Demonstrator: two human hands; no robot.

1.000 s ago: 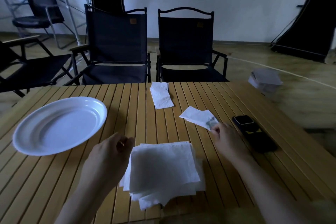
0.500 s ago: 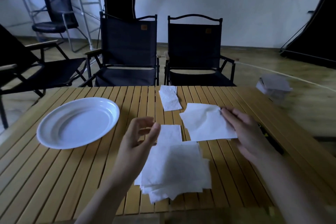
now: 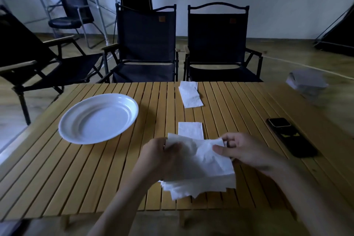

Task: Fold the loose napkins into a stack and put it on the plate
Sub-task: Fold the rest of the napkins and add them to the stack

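Note:
A white loose napkin (image 3: 208, 157) is held up over the table between both hands. My left hand (image 3: 161, 157) pinches its left edge and my right hand (image 3: 247, 151) pinches its right top corner. Under it lies a pile of loose white napkins (image 3: 201, 186) near the table's front edge. A folded napkin (image 3: 190, 130) lies flat just beyond the hands, and another folded napkin pile (image 3: 190, 94) lies at the table's far edge. The white oval plate (image 3: 76, 134) sits empty at the left.
A dark phone (image 3: 291, 138) lies at the right on the slatted wooden table (image 3: 76, 178). Two black folding chairs (image 3: 218, 44) stand beyond the far edge, another at the left. A grey box (image 3: 308, 84) sits on the floor at the right.
My right hand has brought the napkin in over the pile, and my left hand has taken hold of its left edge. The phone is uncovered again.

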